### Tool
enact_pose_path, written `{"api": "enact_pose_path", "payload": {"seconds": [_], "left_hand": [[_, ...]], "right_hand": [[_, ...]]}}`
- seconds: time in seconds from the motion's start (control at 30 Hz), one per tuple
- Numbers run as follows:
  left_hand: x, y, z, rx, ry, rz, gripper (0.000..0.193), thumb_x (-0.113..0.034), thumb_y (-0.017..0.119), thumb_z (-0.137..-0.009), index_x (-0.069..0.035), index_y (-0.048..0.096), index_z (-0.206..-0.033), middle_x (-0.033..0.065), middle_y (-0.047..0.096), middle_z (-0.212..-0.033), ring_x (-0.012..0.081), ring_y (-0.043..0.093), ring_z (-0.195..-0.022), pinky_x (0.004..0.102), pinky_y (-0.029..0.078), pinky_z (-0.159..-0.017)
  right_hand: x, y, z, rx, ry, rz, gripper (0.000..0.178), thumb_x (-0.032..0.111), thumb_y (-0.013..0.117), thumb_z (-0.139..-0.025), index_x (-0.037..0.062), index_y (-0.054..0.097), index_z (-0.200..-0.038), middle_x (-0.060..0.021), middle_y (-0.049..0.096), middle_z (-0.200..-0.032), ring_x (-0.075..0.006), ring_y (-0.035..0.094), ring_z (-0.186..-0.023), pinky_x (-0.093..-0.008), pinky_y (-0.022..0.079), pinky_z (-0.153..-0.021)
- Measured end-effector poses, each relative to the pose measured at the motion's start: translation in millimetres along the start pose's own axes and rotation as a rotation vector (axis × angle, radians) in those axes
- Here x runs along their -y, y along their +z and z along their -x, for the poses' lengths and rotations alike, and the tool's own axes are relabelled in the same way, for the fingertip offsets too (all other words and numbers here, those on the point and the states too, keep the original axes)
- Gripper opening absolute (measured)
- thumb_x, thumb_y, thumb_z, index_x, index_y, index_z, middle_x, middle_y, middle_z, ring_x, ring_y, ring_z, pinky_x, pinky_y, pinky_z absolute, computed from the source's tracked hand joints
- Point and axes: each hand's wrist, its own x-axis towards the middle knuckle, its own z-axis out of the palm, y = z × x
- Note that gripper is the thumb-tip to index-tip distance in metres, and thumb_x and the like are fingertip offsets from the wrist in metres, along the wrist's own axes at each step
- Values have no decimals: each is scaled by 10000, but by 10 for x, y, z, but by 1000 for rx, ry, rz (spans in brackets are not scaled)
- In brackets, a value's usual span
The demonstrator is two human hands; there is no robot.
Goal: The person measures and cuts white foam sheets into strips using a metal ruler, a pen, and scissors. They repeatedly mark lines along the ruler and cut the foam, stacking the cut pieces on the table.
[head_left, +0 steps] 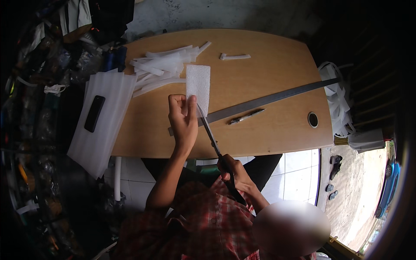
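My left hand (184, 117) pinches the lower left side of a white foam sheet (199, 82), thumb in front, and holds it up over the table. My right hand (236, 173) is closed round the black handles of a long pair of scissors (211, 135). The blades point up and away, their tips at the lower edge of the foam sheet beside my left thumb. Whether the blades have cut into the foam I cannot tell. Beneath the scissors lies a long grey metal ruler (264, 99), slanting across the table. A pen (246, 117) rests just below it.
White foam strips (167, 65) are heaped at the far left of the wooden table (268, 56). Larger foam sheets (97, 147) overhang its left edge, a black phone (94, 113) on them. One short strip (235, 56) lies at the back. White offcuts (336, 99) hang beyond the right edge.
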Motion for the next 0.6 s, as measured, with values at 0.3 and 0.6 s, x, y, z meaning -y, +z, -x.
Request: {"api": "enact_pose_path", "payload": {"seconds": [0.3,0.6], "left_hand": [[-176,112,161,73,-288,208,78,-146,435,-1046,-72,432,-1071,48,552,-880,94,489,-738,270,424,-618],[-55,66,189,201,-247,285,152,-98,568,-1002,8,471,-1051,89,625,-883,67,509,-487,224,384,-405]], "right_hand": [[-38,-18,-114,-88,-5,-34,959,909,492,-711,-17,495,-964,-19,465,-688,-111,452,-612,-282,377,-557],[-14,-51,-107,-132,29,-51,946,900,511,-677,-11,505,-934,9,456,-660,-85,461,-582,-256,371,-520]]}}
